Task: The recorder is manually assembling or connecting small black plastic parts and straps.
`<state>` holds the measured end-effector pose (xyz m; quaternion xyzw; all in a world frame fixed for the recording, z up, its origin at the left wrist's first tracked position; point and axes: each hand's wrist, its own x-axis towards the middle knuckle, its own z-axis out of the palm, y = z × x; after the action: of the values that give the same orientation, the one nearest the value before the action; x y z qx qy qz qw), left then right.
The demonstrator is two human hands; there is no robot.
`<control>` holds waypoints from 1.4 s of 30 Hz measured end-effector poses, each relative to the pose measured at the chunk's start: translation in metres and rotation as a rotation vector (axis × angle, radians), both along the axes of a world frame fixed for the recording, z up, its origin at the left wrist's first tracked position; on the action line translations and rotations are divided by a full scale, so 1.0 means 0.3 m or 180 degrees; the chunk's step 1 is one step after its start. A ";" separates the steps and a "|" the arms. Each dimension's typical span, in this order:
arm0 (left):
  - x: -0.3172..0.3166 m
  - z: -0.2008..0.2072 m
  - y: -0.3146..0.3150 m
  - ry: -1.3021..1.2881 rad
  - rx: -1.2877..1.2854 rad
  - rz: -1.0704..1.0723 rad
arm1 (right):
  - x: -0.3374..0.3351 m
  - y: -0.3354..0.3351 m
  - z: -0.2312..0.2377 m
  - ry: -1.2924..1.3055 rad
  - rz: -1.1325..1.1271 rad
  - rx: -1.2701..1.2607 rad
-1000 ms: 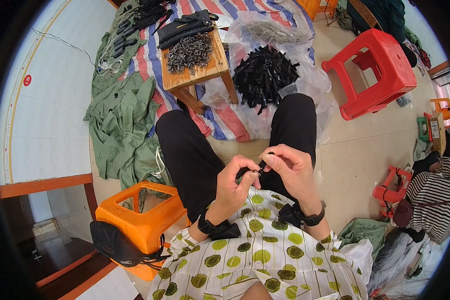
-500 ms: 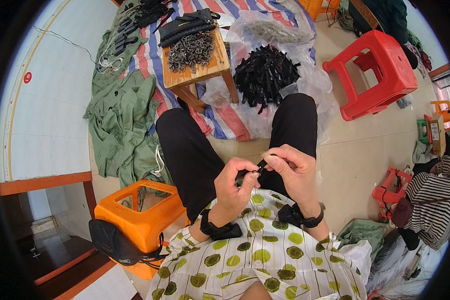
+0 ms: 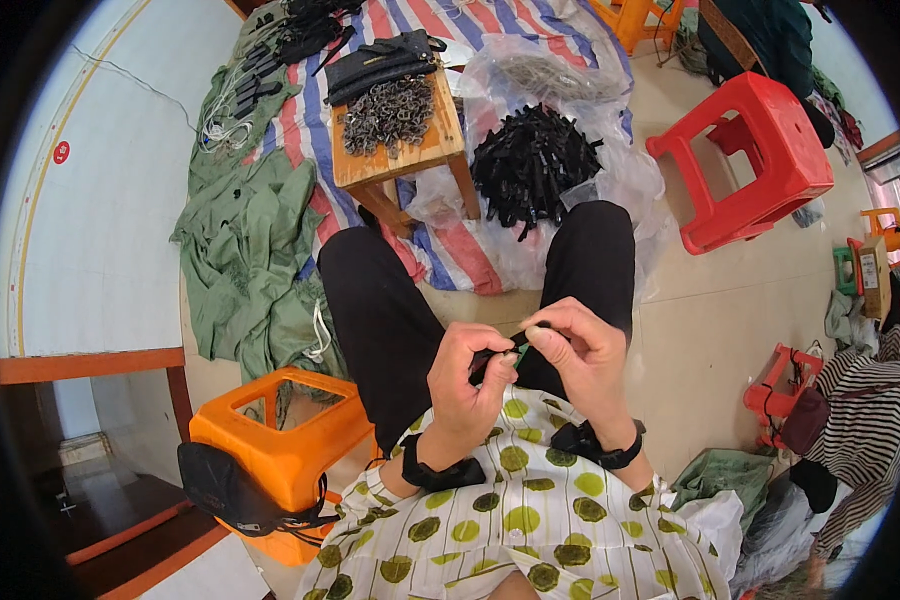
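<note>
Above my lap, my left hand (image 3: 470,378) and my right hand (image 3: 582,350) are close together, each pinching a short black strap (image 3: 519,340) between thumb and fingertips. The strap spans the small gap between them; its ends are hidden by my fingers. Past my knees, a heap of similar black straps (image 3: 533,165) lies on clear plastic sheeting. To its left stands a small wooden stool (image 3: 410,158) bearing a pile of metal buckles or rings (image 3: 388,112). A black pouch (image 3: 385,65) lies behind that pile.
An orange plastic stool (image 3: 280,420) with a black bag (image 3: 225,490) stands at my left. Green cloth (image 3: 245,250) and a striped sheet (image 3: 460,262) cover floor ahead. A red stool (image 3: 745,165) is at far right. Another person in a striped top (image 3: 865,410) is at the right edge.
My view has tilted slightly, so the scene sits a little lower. Both hands keep hold of the strap, with my fingers shifted slightly. The person at right has moved an arm downward.
</note>
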<state>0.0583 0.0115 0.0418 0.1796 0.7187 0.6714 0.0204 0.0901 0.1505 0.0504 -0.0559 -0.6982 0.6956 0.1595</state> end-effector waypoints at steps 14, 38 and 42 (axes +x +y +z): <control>-0.002 -0.034 -0.026 0.0444 -0.0303 -0.0369 | 0.002 0.017 -0.005 -0.0685 0.0628 -0.0943; -0.005 -0.020 -0.028 -0.0275 0.0303 -0.0885 | -0.005 0.071 0.015 -0.0667 0.1200 -0.0751; -0.011 -0.021 -0.028 -0.0183 0.0133 -0.0933 | -0.007 0.077 0.016 -0.0515 0.1075 -0.0469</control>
<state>0.0551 0.0030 0.0357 0.2636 0.6698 0.6809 0.1351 0.0879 0.1737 0.0553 -0.0052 -0.6555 0.7549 -0.0206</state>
